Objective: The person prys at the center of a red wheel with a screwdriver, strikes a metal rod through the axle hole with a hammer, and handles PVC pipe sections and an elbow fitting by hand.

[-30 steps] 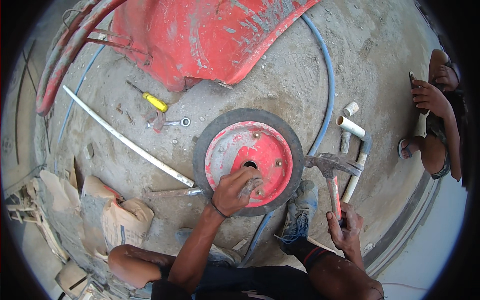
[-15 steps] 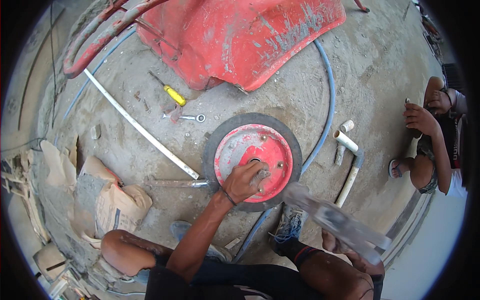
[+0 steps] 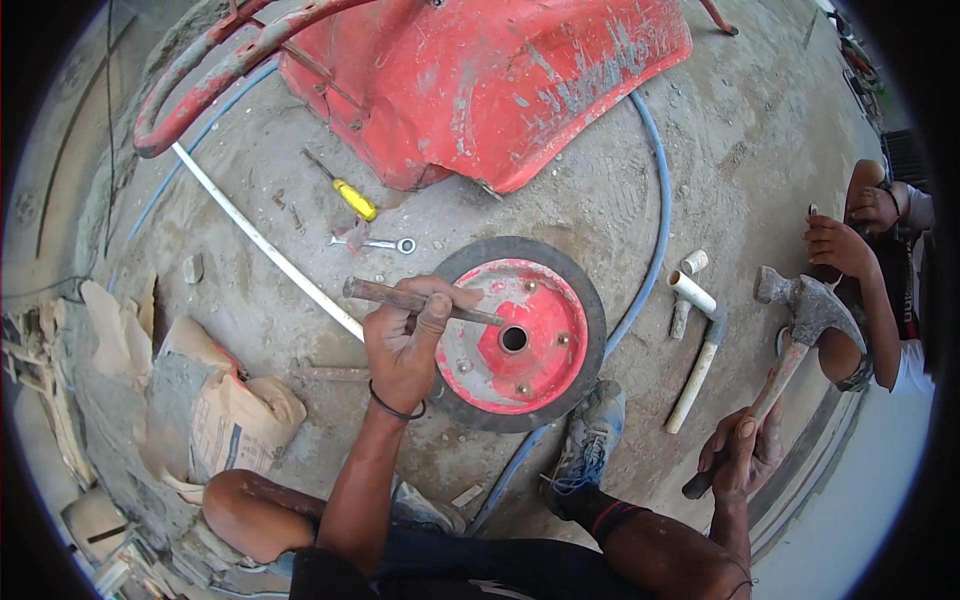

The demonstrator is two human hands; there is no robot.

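In the left hand (image 3: 405, 345), we see thumb and fingers clamped on a rod (image 3: 373, 291), its slim end over the wheel (image 3: 548, 325), beside the hub hole; we cannot tell whether it touches. The right hand (image 3: 742, 455) has its fingers wrapped around the hammer (image 3: 812, 305), head raised, well apart from the wheel. The wheel lies flat on the ground before us, just beside a shoe (image 3: 590, 440). Between its right edge and the pipe (image 3: 692, 385), a strip of ground carries the hose (image 3: 656, 205). Past its far edge we have ground, then the red tray's (image 3: 470, 100) lower edge; a wrench (image 3: 383, 243) and screwdriver (image 3: 356, 200) lie left of that gap. The sack (image 3: 235, 425) bears dark print; a co-worker's shirt (image 3: 908, 295) bears pale lettering.
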